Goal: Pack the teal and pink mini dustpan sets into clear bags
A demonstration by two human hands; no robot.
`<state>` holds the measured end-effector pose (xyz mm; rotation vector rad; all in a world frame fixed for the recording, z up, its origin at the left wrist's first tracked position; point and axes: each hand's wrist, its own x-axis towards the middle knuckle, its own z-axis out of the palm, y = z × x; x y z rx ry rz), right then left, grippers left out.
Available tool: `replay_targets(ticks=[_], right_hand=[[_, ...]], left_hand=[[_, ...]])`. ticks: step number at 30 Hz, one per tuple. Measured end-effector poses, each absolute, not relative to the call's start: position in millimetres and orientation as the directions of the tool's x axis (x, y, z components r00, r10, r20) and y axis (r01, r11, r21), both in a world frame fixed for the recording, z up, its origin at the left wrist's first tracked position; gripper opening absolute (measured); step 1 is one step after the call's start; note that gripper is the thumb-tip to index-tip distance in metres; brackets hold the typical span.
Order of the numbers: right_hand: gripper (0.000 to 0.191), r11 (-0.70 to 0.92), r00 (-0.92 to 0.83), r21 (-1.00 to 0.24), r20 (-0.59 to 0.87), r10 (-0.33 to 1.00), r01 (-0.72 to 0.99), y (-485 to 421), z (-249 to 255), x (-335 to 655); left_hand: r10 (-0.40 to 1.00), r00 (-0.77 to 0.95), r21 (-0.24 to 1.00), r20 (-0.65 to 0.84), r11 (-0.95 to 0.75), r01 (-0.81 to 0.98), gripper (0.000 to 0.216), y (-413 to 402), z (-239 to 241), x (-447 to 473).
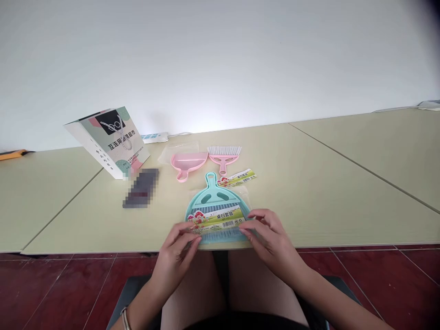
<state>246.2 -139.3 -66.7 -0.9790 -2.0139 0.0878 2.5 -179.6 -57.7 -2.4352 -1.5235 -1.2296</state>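
Observation:
A teal mini dustpan and brush set [216,201] in clear wrapping lies at the table's near edge, with a green paper label [215,220] across it. My left hand [178,250] pinches the label's left end. My right hand [266,236] pinches its right end, fingers curled on the wrapping. Beyond it lie a pink dustpan [187,164] and a pink brush [224,156], unwrapped, with a loose green label [239,178] beside them.
A printed paper bag [112,140] lies tipped at the back left, a dark blurred flat object [141,188] in front of it. A clear plastic wrapper [172,150] rests behind the pink dustpan. The pale green table [326,192] ends near my knees above red floor tiles.

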Motion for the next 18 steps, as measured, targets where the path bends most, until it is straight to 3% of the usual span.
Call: replay_targets(ticks=[1,3,5,7,10,13,15,18], right_hand=[[0.013,0.641,-0.274,-0.390,0.670,0.690,0.662,-136.8,-69.6,246.5],[0.029,0.545,-0.215,-0.401,0.624,0.751,0.736,-131.7,-74.8,249.0],[0.044,0.491,-0.202,-0.461,0.544,0.814,0.739,-127.7,-78.5,252.0],[0.043,0.472,-0.216,-0.551,0.466,0.858,0.688,-126.6,-80.3,252.3],[0.039,0.421,-0.176,-0.745,0.389,0.904,0.518,-132.3,-79.1,244.8],[0.039,0.290,-0.080,-0.934,0.279,0.957,0.210,-142.0,-69.9,234.0],[0.042,0.192,-0.047,-0.980,0.190,0.981,0.044,-144.4,-57.9,232.7],[0.051,0.145,0.033,-0.989,0.144,0.989,-0.007,-131.3,-37.0,248.8]], left_hand=[[0.759,0.146,0.383,0.634,-0.473,0.794,0.007,-178.6,-59.9,4.6],[0.774,0.037,0.396,0.633,-0.364,0.843,0.004,-177.0,-62.4,6.5],[0.824,0.004,0.415,0.567,-0.290,0.862,0.005,-175.9,-62.7,5.6],[0.875,0.002,0.438,0.483,-0.244,0.865,0.009,-175.4,-62.7,3.4],[0.897,-0.089,0.549,0.432,-0.183,0.816,0.014,-175.6,-65.4,2.8],[0.863,-0.200,0.713,0.464,-0.229,0.663,0.017,-177.3,-68.9,9.3],[0.855,-0.221,0.764,0.469,-0.268,0.587,0.021,-179.6,-66.8,15.6],[0.899,-0.113,0.762,0.423,-0.286,0.581,0.028,-181.6,-51.9,20.0]])
